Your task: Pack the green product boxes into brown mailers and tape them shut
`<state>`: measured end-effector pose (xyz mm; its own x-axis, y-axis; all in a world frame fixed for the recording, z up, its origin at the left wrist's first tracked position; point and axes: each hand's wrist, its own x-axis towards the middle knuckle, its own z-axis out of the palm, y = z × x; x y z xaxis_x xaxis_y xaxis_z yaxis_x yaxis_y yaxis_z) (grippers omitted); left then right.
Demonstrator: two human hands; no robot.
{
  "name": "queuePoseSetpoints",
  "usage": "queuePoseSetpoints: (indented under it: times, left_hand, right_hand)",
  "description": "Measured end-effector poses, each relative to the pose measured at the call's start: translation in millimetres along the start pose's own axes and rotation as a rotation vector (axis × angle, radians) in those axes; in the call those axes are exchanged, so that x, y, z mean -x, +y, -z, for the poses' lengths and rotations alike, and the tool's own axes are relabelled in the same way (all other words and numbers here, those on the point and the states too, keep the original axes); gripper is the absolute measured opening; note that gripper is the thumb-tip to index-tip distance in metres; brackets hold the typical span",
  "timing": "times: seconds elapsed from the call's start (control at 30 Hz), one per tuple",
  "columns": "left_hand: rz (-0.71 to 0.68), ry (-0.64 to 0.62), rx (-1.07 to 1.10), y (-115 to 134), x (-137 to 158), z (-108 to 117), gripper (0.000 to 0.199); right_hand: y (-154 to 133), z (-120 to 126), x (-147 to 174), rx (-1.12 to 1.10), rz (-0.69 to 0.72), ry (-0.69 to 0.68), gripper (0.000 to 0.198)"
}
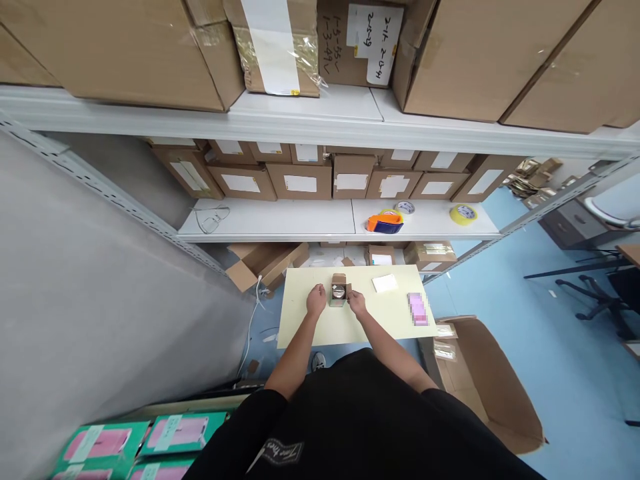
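Observation:
A small cardboard box (338,302) stands on the pale yellow tabletop (300,327) with its top flaps up. Inside it sits a round, silvery item (339,291) whose kind I cannot make out. My right hand (357,302) pinches the brown side flap at the box's right. Just left of the box, apart from it, my left hand (317,300) is closed with curled fingers; whether it holds anything is hidden. To the right lie a white rectangular piece (385,283) and a pink, blurred-out item (418,309).
Behind the table, a shelf (280,219) carries labelled cartons (300,181), an orange-and-blue tape dispenser (385,222), and tape rolls (463,214). An open carton (270,263) stands behind left, a large one (493,387) at right. Green-and-pink boxes (100,443) are at lower left.

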<state>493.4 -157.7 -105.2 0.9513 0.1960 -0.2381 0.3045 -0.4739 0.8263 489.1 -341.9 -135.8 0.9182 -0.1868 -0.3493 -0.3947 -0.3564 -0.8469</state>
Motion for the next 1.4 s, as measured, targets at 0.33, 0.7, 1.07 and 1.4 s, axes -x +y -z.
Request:
queuePoseSetpoints:
  times: [0.33, 0.7, 1.07, 1.4]
  left_hand:
    - [0.036, -0.213, 0.225, -2, -14, -34, 0.060]
    - [-0.281, -0.371, 0.219, -10, -27, -10, 0.046]
    - [-0.270, -0.367, 0.113, -18, -24, -10, 0.033]
    - [-0.217, -0.380, 0.302, -27, -19, -18, 0.026]
  right_hand:
    - [-6, -8, 17, 0.077, 0.097, 0.003, 0.035]
    - [-6, 10, 15, -0.231, 0.175, -0.118, 0.048]
    - [-7, 5, 17, -0.088, 0.150, -0.013, 0.028]
    - [8, -5, 10, -0.094, -0.017, 0.110, 0.036]
